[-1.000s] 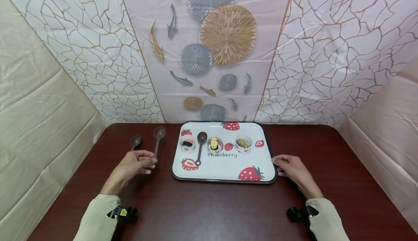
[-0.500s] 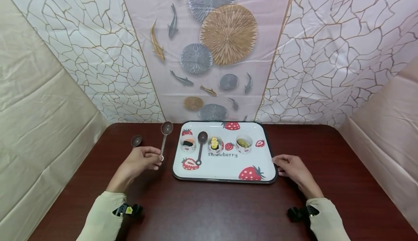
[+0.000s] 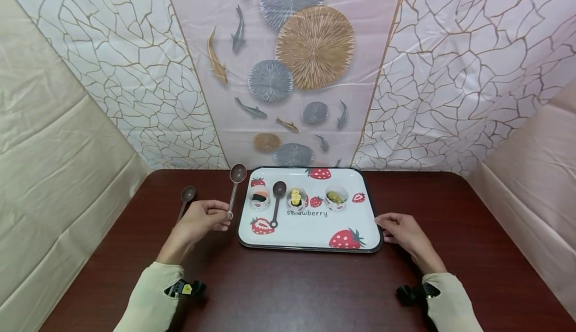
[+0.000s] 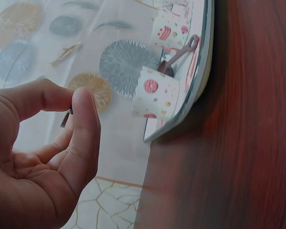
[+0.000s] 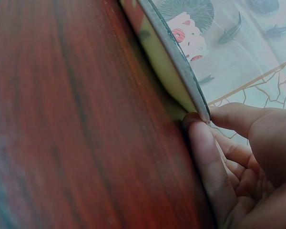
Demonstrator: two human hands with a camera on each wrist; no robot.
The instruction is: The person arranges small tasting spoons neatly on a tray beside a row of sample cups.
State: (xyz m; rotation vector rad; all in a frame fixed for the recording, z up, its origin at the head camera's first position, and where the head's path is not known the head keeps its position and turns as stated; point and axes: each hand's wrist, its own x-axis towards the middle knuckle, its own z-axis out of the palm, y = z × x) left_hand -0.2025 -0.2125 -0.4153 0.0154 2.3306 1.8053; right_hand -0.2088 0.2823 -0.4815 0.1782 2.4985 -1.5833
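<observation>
In the head view my left hand (image 3: pixel 195 227) pinches the handle end of a brown spoon (image 3: pixel 237 173), its bowl pointing away, just left of the tray (image 3: pixel 301 239). The left wrist view shows the thumb and forefinger of the left hand (image 4: pixel 47 152) closed on the handle, mostly hidden. My right hand (image 3: pixel 407 237) grips the tray's right rim; in the right wrist view the right hand (image 5: pixel 243 162) has thumb and finger on that rim (image 5: pixel 181 67). On the tray lies a second spoon (image 3: pixel 279 190), between the left cup (image 3: pixel 259 204) and middle cup (image 3: pixel 296 207).
Another brown spoon (image 3: pixel 188 194) lies on the table (image 3: pixel 288 292) behind the left hand, its handle partly hidden. A right cup (image 3: pixel 335 205) with a green-topped piece stands on the tray. A patterned cloth (image 3: pixel 315 122) hangs behind the table.
My left hand has moved right and slightly away from me with its spoon, closer to the tray. More of the handle of the spoon on the table shows. My right hand has stayed at the rim.
</observation>
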